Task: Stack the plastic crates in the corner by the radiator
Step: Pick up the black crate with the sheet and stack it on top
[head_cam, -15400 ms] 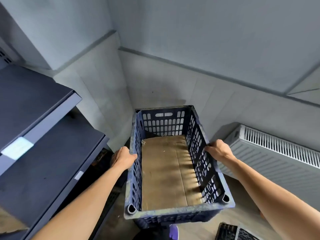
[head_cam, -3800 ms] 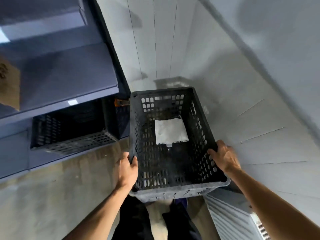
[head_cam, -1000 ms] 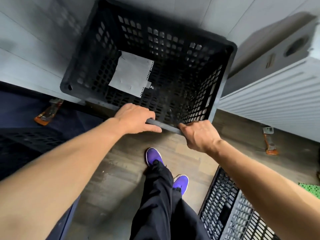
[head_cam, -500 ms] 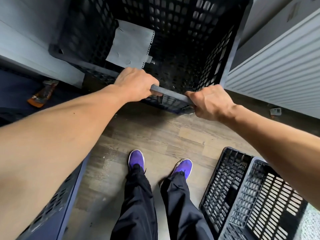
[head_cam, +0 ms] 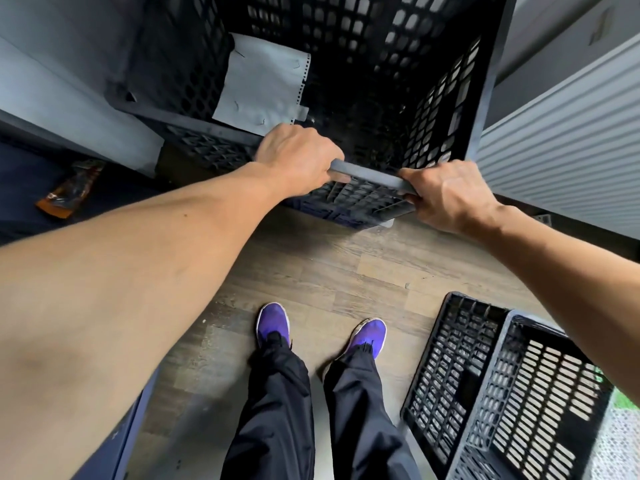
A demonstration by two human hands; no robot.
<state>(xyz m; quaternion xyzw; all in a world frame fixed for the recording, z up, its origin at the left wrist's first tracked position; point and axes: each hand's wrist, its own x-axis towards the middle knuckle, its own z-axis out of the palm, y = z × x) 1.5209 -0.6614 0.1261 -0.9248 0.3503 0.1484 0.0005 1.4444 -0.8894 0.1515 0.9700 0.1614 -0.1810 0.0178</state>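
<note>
My left hand (head_cam: 298,161) and right hand (head_cam: 446,195) are both closed around the near rim of the black crate (head_cam: 398,81), which sits in the corner, beside the radiator (head_cam: 561,140), atop a blue crate (head_cam: 332,211).

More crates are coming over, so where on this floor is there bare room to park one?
Bare wood floor lies between the black crate, which both hands hold, and the purple shoes. Right of the shoes, two spare crates fill the floor. The radiator hems the right side.
</note>
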